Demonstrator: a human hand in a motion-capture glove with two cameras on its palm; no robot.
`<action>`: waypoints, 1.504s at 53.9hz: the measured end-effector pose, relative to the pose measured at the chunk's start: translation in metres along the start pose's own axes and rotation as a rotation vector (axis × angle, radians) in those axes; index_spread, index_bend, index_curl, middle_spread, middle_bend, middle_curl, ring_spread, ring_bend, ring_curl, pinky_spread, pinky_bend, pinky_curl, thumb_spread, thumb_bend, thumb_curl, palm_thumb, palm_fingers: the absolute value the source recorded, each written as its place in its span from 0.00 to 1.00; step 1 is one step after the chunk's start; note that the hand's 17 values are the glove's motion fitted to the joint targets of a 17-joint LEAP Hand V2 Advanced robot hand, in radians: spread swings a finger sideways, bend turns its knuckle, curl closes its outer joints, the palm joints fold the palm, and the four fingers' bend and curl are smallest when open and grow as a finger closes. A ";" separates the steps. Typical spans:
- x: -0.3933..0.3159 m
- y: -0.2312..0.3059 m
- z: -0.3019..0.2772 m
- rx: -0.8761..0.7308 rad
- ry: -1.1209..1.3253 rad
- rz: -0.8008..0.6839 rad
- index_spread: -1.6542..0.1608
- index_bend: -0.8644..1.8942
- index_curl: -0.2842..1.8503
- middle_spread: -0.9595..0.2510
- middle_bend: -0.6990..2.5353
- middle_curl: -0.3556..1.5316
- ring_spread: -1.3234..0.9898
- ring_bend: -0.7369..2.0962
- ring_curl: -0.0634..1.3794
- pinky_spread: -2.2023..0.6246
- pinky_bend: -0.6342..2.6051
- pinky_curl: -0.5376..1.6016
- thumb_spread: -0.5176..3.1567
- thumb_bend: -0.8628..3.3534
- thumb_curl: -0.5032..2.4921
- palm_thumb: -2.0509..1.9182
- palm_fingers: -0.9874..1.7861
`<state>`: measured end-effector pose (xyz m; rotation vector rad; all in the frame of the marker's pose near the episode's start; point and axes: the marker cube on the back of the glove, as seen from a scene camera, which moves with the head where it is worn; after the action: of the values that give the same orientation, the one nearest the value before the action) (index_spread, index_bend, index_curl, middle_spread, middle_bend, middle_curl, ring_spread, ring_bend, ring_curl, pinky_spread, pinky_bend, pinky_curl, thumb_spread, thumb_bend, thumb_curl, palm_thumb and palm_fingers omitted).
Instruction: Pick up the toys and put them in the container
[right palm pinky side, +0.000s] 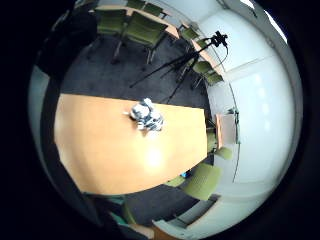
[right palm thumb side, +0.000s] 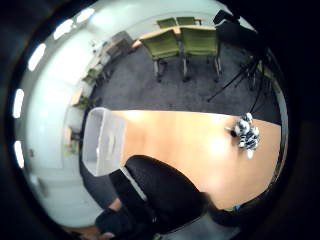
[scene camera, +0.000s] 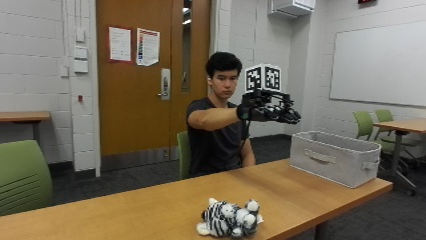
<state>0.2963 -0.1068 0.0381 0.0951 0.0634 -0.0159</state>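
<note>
Outside view: my gloved right hand (scene camera: 274, 112) is raised at about shoulder height, arm stretched out over the table (scene camera: 133, 212), palm facing down. Fingers (scene camera: 289, 117) look loosely extended and apart, nothing in them. The zebra-striped plush toy (scene camera: 229, 220) lies on the tabletop well below my fingers, near the table edge farthest from me, untouched. The grey fabric container (scene camera: 333, 156) sits at the table end, below my fingers and off to one side, well apart from the toy. My bare hand is not visible.

Little finger side palm view: I'm looking straight down from high up. Toy (right palm pinky side: 147, 116) is small on the wooden table (right palm pinky side: 100, 150), near the edge beyond my fingertips. Past that edge, a camera tripod (right palm pinky side: 187, 60) and green chairs (right palm pinky side: 142, 27) stand on dark carpet.

Thumb side palm view: container (right palm thumb side: 104, 142) at one end of the table (right palm thumb side: 190, 145), open top facing up, inside looks empty. Toy (right palm thumb side: 247, 135) sits toward the opposite end, well apart from it. My own dark-shirted torso (right palm thumb side: 160, 190) fills the area nearest the palm. Fingers don't show in either palm view.
</note>
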 end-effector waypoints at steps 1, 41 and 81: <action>0.007 -0.001 0.004 -0.004 -0.001 0.010 0.73 0.38 0.42 0.68 0.37 0.40 0.42 0.50 0.18 0.73 0.44 0.40 0.39 0.18 0.21 0.47 0.38; 0.125 0.005 0.247 -0.258 -0.097 0.214 0.73 0.35 0.31 0.68 0.36 0.41 0.41 0.45 0.18 0.76 0.41 0.40 0.37 0.17 0.21 0.47 0.32; 0.128 0.010 0.265 -0.165 -0.004 0.170 0.69 0.35 0.25 0.52 0.41 0.45 0.39 0.66 0.32 0.67 0.48 0.42 0.42 0.21 0.24 0.53 0.65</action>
<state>0.4409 -0.1237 0.2946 -0.0649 0.0518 0.1589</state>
